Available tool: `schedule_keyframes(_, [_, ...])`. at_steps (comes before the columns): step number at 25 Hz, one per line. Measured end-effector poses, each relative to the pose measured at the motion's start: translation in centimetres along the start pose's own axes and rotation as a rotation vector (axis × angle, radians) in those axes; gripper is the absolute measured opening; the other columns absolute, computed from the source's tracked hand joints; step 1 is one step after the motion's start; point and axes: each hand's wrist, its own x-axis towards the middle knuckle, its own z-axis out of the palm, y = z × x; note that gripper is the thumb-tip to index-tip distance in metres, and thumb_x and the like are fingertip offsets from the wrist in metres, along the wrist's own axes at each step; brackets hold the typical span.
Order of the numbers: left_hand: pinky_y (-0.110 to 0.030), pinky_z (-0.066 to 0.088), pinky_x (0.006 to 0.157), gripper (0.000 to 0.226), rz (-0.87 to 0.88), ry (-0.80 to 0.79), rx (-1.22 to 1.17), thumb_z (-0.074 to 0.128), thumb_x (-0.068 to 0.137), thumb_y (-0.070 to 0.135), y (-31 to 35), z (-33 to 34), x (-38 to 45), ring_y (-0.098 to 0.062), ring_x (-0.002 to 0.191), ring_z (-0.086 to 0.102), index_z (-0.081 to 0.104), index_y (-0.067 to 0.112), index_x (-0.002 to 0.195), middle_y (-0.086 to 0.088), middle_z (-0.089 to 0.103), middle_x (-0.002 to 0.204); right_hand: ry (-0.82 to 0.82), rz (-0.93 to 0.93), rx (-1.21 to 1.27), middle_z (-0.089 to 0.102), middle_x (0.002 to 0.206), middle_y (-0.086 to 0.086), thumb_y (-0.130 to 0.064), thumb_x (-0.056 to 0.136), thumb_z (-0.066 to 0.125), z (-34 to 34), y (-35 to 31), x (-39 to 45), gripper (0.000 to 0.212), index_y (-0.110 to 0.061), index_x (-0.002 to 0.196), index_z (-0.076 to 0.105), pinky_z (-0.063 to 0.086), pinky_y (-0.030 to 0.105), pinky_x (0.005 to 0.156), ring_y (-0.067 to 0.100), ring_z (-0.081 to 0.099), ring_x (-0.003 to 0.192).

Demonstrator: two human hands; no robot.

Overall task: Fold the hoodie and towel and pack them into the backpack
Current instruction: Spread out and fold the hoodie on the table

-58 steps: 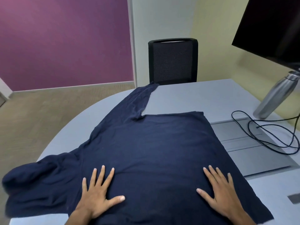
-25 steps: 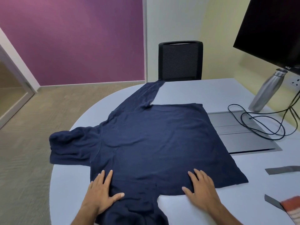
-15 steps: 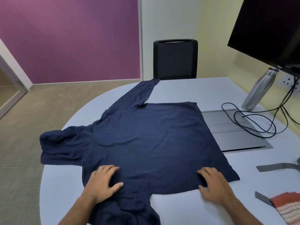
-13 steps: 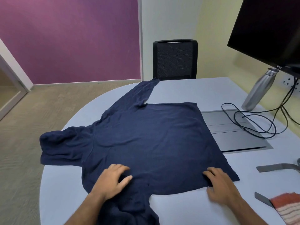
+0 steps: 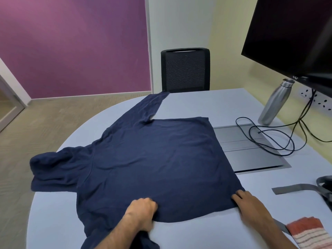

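A navy hoodie [image 5: 147, 159] lies spread flat across the grey table [image 5: 197, 101], hood to the left, one sleeve stretching to the far edge, the other hanging off the near edge. My left hand [image 5: 142, 211] is curled and grips the fabric at the near hem beside that sleeve. My right hand [image 5: 251, 205] pinches the near right corner of the hem. A red-and-white striped towel [image 5: 309, 232] lies at the bottom right. A grey strap [image 5: 294, 188] and a dark edge of the backpack [image 5: 325, 186] show at the right border.
A steel bottle [image 5: 274, 103] stands at the far right under a large dark monitor [image 5: 291, 33]. Black cables [image 5: 269, 139] loop over a grey floor-box lid [image 5: 251, 155] set in the table. A black mesh chair [image 5: 185, 69] stands behind the table.
Both hands went from lying flat on the hoodie to curling round its near hem. The left hand slid right along the hem; the right hand closed on the corner.
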Motion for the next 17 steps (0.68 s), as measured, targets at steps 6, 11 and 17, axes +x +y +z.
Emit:
schedule_keyframes(6, [-0.031, 0.051, 0.078, 0.041, -0.071, 0.09, -0.195, 0.052, 0.069, 0.014, -3.2, -3.2, 0.8, -0.025, 0.102, 0.063, 0.064, 0.026, 0.106, 0.002, 0.062, 0.113, 0.112, 0.084, 0.186, 0.062, 0.081, -0.007, -0.006, 0.069, 0.048, -4.3, 1.7, 3.2, 0.034, -0.027, 0.093, 0.058, 0.044, 0.032, 0.063, 0.023, 0.058, 0.076])
schedule_keyframes(11, [-0.033, 0.049, 0.069, 0.028, -0.164, 0.283, -0.33, 0.05, 0.066, 0.008, -6.7, -7.7, 3.2, -0.024, 0.083, 0.057, 0.048, 0.025, 0.088, 0.003, 0.058, 0.093, 0.207, 0.18, 0.481, 0.058, 0.068, -0.006, -0.001, 0.079, 0.054, -8.5, 2.2, 8.4, 0.034, -0.032, 0.076, 0.04, 0.045, 0.037, 0.055, 0.022, 0.055, 0.064])
schedule_keyframes(17, [-0.034, 0.056, 0.078, 0.035, -0.293, 0.383, -0.358, 0.05, 0.075, 0.0, -9.6, -10.6, 8.4, -0.022, 0.089, 0.062, 0.065, 0.029, 0.09, 0.003, 0.064, 0.102, 0.216, 0.195, 0.399, 0.062, 0.09, -0.005, 0.008, 0.08, 0.053, -9.1, 2.5, 15.7, 0.034, -0.023, 0.08, 0.067, 0.045, 0.031, 0.073, 0.022, 0.057, 0.084])
